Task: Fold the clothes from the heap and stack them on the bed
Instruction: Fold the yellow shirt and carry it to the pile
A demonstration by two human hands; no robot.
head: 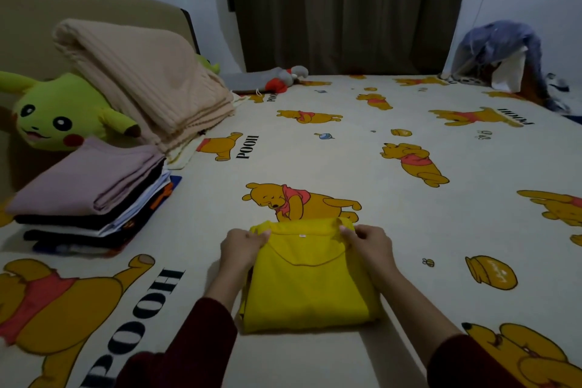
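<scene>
A yellow garment (310,287) lies partly folded on the bed (393,230), directly in front of me. My left hand (242,246) pinches its far left corner and my right hand (368,241) pinches its far right corner, both at the neckline end. A stack of folded clothes (94,198), topped by a mauve piece, stands on the bed to the left. A heap of blue and patterned clothes (504,57) sits at the far right corner.
A folded beige blanket (145,82) leans on a green plush toy (59,116) at the back left against the headboard. A grey and red soft item (277,79) lies at the far edge below dark curtains (346,6).
</scene>
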